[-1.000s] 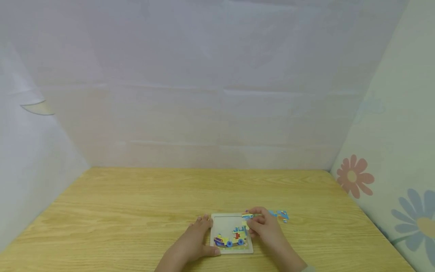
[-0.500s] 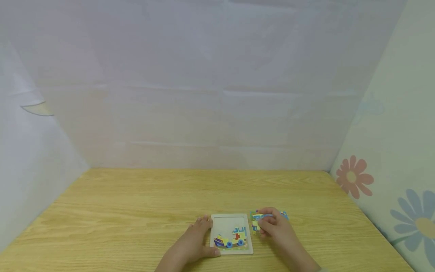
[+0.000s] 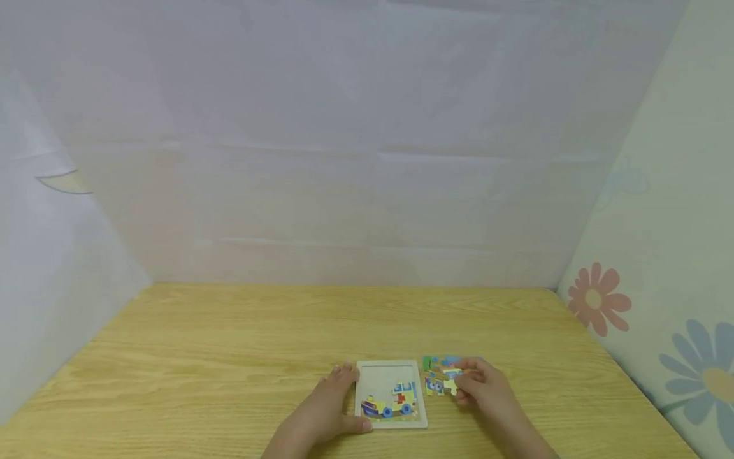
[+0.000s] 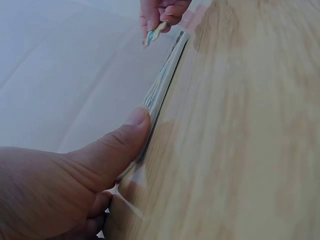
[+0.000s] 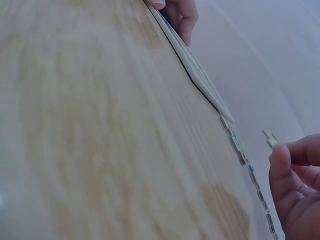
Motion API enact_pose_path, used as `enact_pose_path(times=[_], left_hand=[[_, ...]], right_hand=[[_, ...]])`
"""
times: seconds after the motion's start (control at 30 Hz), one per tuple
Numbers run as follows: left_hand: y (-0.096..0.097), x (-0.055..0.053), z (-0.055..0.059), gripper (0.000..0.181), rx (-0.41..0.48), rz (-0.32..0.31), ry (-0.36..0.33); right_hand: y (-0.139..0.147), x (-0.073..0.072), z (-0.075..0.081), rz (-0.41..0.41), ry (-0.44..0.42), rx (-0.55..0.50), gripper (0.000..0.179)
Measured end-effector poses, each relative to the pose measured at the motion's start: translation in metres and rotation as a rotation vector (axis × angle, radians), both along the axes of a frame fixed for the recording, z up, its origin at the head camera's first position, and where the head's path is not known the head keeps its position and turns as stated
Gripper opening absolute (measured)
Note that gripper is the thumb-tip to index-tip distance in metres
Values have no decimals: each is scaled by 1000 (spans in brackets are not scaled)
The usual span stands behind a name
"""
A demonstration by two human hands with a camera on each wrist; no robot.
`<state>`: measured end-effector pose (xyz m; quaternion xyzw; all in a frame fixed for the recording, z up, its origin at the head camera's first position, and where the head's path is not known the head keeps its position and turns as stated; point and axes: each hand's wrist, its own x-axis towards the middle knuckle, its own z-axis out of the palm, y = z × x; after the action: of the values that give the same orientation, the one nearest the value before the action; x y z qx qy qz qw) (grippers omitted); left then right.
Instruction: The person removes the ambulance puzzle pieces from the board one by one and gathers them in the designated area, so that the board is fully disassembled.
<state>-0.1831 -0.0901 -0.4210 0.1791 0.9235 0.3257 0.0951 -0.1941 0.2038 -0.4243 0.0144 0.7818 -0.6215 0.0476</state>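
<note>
A square puzzle tray (image 3: pixel 392 363) lies on the table, its lower part filled with pieces showing a yellow vehicle (image 3: pixel 387 408) with blue wheels. My left hand (image 3: pixel 323 408) holds the tray by its left side, thumb (image 4: pixel 137 117) on the near edge and fingers at the far left corner. To the right of the tray, my right hand (image 3: pixel 484 386) pinches a yellow and blue puzzle piece (image 3: pixel 452 381) between thumb and fingertips. This piece (image 5: pixel 270 138) is raised above the loose pieces (image 3: pixel 434 386), some of which are hidden by the hand.
The wood-grain table (image 3: pixel 258 344) extends beyond the tray. A pale sheet (image 3: pixel 367 191) rises along its back edge, with more sheets at both sides. Flowers (image 3: pixel 593 298) are printed on the right one.
My right hand has moved right with the puzzle piece, from the tray's upper right corner to over the loose pieces. The piece is turned differently. My left hand and the tray stay put.
</note>
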Motion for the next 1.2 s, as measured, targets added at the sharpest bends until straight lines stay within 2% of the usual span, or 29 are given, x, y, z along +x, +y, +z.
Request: enact_pose_path(times=[0.27,0.57,0.9,1.07,1.2], left_hand=[[1,2,1,92,6,6,-2],[0,2,2,92,32,8,-11],[0,3,1,92,58,6,-9],[0,3,1,91,69,6,-13],[-1,2,1,91,75,8,-29]], right_hand=[[11,0,-3,-21,-35,57,34],[12,-5,-6,-43,-29,88,35],[5,-8,-9,-150,28,280,25],[4,-7,-8,-125,67,358,22],[5,-6,-8,-116,72,372,19]])
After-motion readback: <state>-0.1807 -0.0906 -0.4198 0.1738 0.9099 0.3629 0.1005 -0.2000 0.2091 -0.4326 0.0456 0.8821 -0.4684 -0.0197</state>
